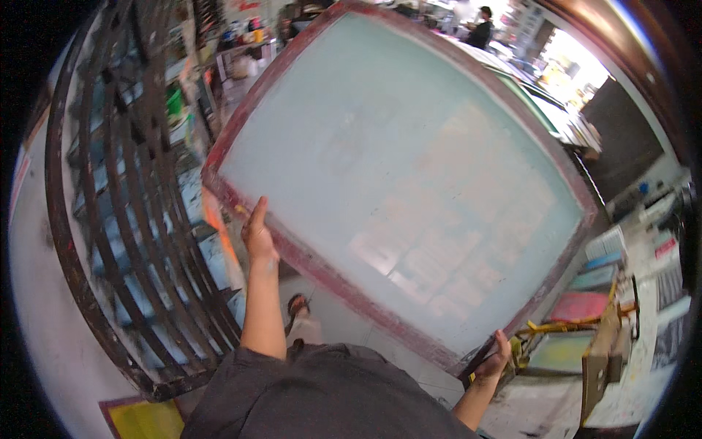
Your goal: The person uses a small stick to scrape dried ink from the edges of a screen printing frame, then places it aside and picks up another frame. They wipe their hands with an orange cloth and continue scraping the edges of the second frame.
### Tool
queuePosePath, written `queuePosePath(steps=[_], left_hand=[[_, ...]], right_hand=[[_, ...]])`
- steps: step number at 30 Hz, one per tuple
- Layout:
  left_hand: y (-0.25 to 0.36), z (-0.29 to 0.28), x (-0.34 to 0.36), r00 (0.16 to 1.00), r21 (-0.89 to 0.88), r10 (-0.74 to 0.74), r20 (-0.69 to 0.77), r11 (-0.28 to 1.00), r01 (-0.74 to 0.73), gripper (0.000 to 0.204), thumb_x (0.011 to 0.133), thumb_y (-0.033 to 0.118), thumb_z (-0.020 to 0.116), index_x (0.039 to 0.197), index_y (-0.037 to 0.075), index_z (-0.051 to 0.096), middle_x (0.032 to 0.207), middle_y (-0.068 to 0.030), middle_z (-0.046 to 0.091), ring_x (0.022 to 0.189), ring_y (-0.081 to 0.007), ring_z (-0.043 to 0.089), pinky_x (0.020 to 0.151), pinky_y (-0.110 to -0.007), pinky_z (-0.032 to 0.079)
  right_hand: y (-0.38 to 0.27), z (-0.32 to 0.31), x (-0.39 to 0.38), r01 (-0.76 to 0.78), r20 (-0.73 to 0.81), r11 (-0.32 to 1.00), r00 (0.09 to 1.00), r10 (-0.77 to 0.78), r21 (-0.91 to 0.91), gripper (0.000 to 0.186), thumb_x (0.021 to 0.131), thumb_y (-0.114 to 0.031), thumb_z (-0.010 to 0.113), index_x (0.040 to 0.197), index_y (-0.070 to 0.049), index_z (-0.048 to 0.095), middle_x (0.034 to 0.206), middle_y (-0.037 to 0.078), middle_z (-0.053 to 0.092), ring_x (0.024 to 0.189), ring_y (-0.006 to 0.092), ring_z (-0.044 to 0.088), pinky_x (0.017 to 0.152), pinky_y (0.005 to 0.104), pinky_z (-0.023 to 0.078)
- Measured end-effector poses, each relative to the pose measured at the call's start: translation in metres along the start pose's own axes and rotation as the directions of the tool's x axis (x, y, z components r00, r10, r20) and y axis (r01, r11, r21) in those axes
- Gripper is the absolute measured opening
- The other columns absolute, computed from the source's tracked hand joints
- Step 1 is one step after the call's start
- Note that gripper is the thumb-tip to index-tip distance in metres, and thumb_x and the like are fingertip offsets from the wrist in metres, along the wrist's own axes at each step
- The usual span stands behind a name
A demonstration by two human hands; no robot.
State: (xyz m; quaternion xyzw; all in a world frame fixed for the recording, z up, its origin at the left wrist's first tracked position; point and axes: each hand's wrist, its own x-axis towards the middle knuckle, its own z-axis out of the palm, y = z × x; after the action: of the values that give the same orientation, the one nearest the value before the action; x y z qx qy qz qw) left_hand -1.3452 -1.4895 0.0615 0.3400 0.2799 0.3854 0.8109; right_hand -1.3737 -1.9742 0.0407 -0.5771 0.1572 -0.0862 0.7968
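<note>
A large silk-screen frame (307, 161), with a worn maroon border and pale blue-green mesh, stretches out before me, tilted. Faint lighter block shapes show on its right half. Along the border's near edge, toward the left corner, my left hand (259, 238) is closed on it, thumb up on the rim. At the near right corner my right hand (494, 357) grips the same frame, fingers partly hidden beneath it.
A dark barred metal rack (121, 293) stands close on my left, with a yellow-meshed screen (146, 418) low beside it. On the right are more coloured screens (581, 306) and a cardboard piece (603, 351). A person (480, 29) is far back.
</note>
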Motion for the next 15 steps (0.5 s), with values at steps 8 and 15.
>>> queuePosePath(steps=[8, 15], left_hand=[[0.028, 0.053, 0.143, 0.985, 0.006, 0.165, -0.049, 0.986, -0.165, 0.055, 0.077, 0.027, 0.075, 0.119, -0.004, 0.055, 0.121, -0.0077, 0.054, 0.113, -0.0174, 0.047, 0.1, -0.033, 0.033], [0.011, 0.066, 0.262, 0.993, -0.143, 0.033, 0.11, 0.99, -0.017, 0.06, 0.085, 0.038, 0.065, 0.127, 0.0, 0.047, 0.126, -0.0063, 0.051, 0.116, -0.0177, 0.046, 0.099, -0.034, 0.034]], right_hand=[[0.007, 0.146, 0.081, -0.045, -0.049, 0.998, 0.998, 0.043, -0.043, 0.034, 0.079, -0.03, 0.061, 0.101, -0.004, 0.059, 0.106, 0.008, 0.055, 0.101, 0.0237, 0.052, 0.087, 0.0406, 0.041], [0.03, 0.201, 0.115, 0.185, 0.008, 0.97, 0.983, -0.186, -0.156, 0.036, 0.085, -0.025, 0.054, 0.112, -0.004, 0.061, 0.121, 0.011, 0.054, 0.116, 0.0243, 0.048, 0.101, 0.0409, 0.035]])
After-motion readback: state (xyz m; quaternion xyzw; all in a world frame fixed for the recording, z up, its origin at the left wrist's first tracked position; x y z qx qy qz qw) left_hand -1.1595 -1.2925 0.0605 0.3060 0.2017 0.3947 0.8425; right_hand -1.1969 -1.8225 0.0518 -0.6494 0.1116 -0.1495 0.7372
